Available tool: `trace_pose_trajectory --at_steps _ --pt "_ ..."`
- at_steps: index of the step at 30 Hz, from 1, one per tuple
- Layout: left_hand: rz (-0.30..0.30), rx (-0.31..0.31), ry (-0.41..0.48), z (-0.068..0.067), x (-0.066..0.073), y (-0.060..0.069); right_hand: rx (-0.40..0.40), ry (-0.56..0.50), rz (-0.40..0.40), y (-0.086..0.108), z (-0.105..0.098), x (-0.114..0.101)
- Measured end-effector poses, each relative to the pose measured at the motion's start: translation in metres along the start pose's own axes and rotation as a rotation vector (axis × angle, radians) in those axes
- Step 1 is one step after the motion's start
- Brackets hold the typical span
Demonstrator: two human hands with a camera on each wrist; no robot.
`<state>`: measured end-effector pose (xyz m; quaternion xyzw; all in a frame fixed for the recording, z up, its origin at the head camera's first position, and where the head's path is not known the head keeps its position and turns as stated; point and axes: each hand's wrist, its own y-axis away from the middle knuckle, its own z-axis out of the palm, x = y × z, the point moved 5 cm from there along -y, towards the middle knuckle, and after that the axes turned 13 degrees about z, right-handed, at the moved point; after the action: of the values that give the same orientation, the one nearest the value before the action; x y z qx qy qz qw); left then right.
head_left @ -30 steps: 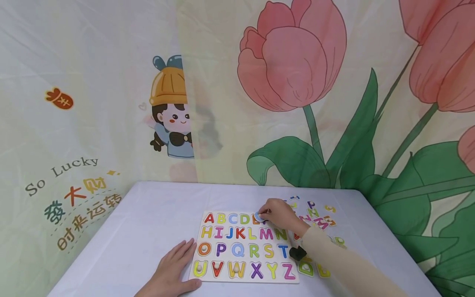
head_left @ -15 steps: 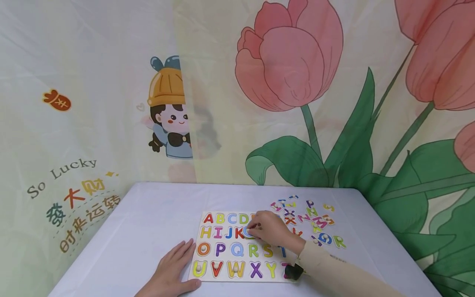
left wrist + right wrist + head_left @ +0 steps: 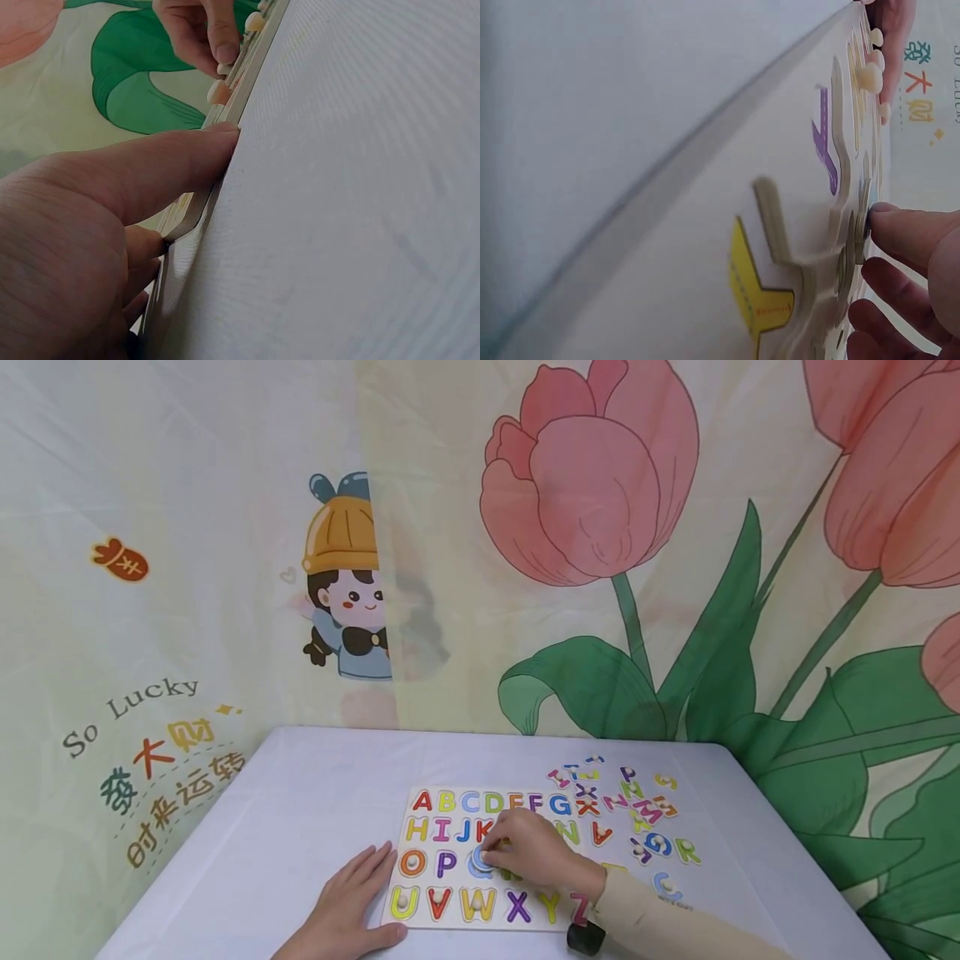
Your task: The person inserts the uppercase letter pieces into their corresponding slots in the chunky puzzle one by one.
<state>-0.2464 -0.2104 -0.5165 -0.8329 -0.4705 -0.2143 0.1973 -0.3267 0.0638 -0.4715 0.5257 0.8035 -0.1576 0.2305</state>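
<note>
Evidently, the flat light-blue letter piece (image 3: 477, 862), seemingly a Q, is in the third row of the white, wooden-looking alphabet board (image 3: 536, 926), just right of the purple printed P (image 3: 446, 865); whether it lies flush there cannot be told. The right hand (image 3: 534, 850) grasps it, the grip being a pinch of thumb and finger, probably on a small knob. To do this step well, I would pinch lightly, turn the piece until its outline agrees with the recess, and press straight down only when the edges line up, since a tilted piece would likely catch on the rim. The left hand (image 3: 348, 897), grasping nothing, rests with outstretched fingers along the board's left edge and its thumb at the near corner, which should brace it nicely against sliding. Left of the P, the knobbed orange O piece (image 3: 412, 862) makes a handy comparison. On the white-clothed counter (image 3: 322, 802), loose coloured letter pieces (image 3: 686, 850) lie scattered to the right, some close to the board.
</note>
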Motion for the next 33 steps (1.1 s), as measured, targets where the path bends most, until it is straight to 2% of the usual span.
trace_pose_trajectory --at_steps 5,12,18,24,33 --pt "0.011 0.010 -0.001 0.0000 0.0001 0.0000 0.000 -0.005 -0.005 0.0009 0.0040 -0.0011" --pt "0.025 0.029 -0.007 -0.0002 0.0006 0.0007 0.032 0.065 -0.052 0.0023 0.0059 -0.0053" --pt "0.052 0.079 -0.073 0.0022 -0.0026 0.0006 0.050 0.097 -0.065 0.0030 0.0074 -0.0076" --pt "0.011 0.026 0.000 0.0021 -0.0029 0.0006 0.056 0.099 -0.064 0.0035 0.0083 -0.0093" --pt "0.008 0.006 -0.004 0.0012 -0.0018 0.0006 0.037 0.082 -0.064 0.0032 0.0095 -0.0094"
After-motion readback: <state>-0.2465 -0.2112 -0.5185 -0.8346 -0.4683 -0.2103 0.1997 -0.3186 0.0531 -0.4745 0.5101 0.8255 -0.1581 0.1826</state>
